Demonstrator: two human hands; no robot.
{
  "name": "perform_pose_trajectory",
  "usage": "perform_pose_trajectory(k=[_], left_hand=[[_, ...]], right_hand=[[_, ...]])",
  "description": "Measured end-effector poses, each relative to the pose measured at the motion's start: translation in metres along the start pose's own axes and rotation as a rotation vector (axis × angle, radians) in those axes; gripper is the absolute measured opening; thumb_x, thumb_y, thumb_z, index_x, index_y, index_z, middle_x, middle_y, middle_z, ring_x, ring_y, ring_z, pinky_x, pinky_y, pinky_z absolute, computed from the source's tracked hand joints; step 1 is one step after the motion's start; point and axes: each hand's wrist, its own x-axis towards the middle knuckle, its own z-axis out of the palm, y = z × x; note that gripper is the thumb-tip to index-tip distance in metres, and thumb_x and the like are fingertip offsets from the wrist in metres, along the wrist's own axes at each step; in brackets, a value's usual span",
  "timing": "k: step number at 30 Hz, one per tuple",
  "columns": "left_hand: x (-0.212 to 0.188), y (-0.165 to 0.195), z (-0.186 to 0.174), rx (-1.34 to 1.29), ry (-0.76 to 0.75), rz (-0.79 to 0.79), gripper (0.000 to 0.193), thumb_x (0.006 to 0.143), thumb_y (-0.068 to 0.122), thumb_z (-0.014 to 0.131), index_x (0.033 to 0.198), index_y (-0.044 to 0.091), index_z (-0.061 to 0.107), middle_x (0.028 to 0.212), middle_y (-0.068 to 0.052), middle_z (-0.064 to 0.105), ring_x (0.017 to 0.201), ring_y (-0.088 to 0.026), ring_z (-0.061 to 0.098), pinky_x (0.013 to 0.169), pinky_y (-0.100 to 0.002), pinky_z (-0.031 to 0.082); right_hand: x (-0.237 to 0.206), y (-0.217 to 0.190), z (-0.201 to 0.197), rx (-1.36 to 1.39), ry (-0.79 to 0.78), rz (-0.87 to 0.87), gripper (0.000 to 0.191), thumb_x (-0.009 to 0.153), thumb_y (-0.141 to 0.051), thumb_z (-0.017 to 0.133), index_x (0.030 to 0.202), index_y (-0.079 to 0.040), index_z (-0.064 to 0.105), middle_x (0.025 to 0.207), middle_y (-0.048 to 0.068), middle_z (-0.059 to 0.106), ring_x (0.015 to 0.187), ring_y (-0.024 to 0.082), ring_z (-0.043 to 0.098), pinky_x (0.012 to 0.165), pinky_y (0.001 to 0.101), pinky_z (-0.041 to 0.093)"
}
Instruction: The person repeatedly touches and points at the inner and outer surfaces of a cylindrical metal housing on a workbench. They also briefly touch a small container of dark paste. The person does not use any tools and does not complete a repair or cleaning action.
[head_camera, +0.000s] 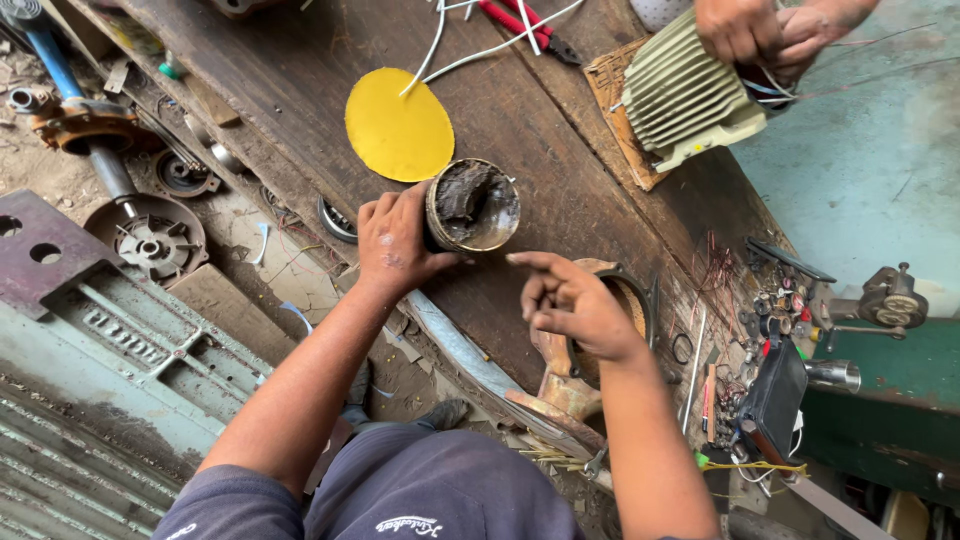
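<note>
My left hand grips the side of an open round tin that holds dark grease and stands on the wooden workbench. Its yellow round lid lies flat just behind it. My right hand hovers to the right of the tin with the index finger stretched toward its rim and the other fingers curled, holding nothing. Under that hand lies a round metal motor cover with a dark ring.
At the top right another person's hands hold a pale ribbed motor housing with wires, on a cardboard piece. Red pliers and white cables lie at the back. Small parts, copper wire and a black meter crowd the right; metal parts litter the floor at left.
</note>
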Motion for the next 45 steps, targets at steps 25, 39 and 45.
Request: perform_pose_trajectory(k=[25,39,45], left_hand=[[-0.002,0.104,0.131,-1.041,-0.526,-0.143,0.066,0.107,0.045,0.048,0.154,0.0,0.042,0.156,-0.023,0.05,0.147,-0.03,0.046,0.121,-0.042,0.034],[0.014,0.15,0.133,-1.378,-0.741,-0.377,0.087,0.104,0.064,0.021,0.146,-0.006,0.051,0.146,-0.02,0.06,0.137,-0.027,0.056,0.12,-0.041,0.039],[-0.001,0.145,0.119,-1.443,-0.622,-0.577,0.104,0.094,0.078,0.02,0.151,-0.006,0.045,0.15,-0.021,0.055,0.141,-0.031,0.051,0.121,-0.043,0.034]], right_hand=[[-0.223,0.159,0.024,0.014,1.191,0.196,0.086,0.094,-0.044,0.058,0.166,-0.023,0.015,0.127,0.02,0.06,0.093,0.023,0.066,0.072,0.0358,0.059],[-0.214,0.193,0.078,0.573,0.874,-0.257,0.107,0.09,-0.077,0.053,0.165,-0.019,0.002,0.141,0.022,0.044,0.114,0.035,0.067,0.099,0.0535,0.059],[-0.212,0.185,0.061,0.398,0.981,-0.18,0.109,0.079,-0.085,0.058,0.151,-0.011,0.022,0.115,0.018,0.059,0.093,0.03,0.072,0.077,0.0496,0.065]])
